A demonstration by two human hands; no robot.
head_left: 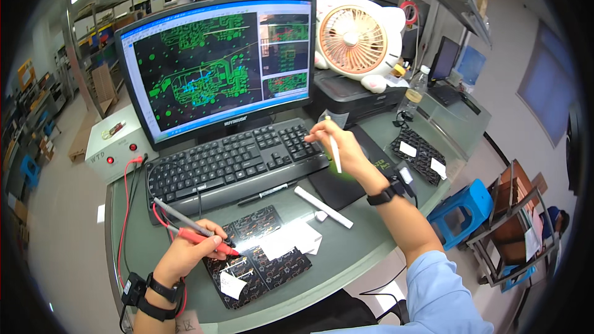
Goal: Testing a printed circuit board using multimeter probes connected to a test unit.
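Observation:
My left hand (pixel 185 253) grips two test probes together, a red one (pixel 207 239) and a grey one (pixel 183 219), their tips over a black circuit board panel (pixel 263 253) on the green desk (pixel 346 253). White paper slips (pixel 291 238) lie on that panel. My right hand (pixel 340 145) is raised beside the black keyboard (pixel 235 161), holding a white pen (pixel 335 150) that points downward. A black watch sits on my right wrist (pixel 385 195). A second white marker (pixel 323 206) and a black pen (pixel 266 193) lie on the desk between my hands.
A monitor (pixel 216 62) showing a green board layout stands behind the keyboard. A white tester box (pixel 114 145) with red leads is at left, a small fan (pixel 356 40) on a black printer at right. More black boards (pixel 421 151) lie far right; a blue stool (pixel 464 207) stands below.

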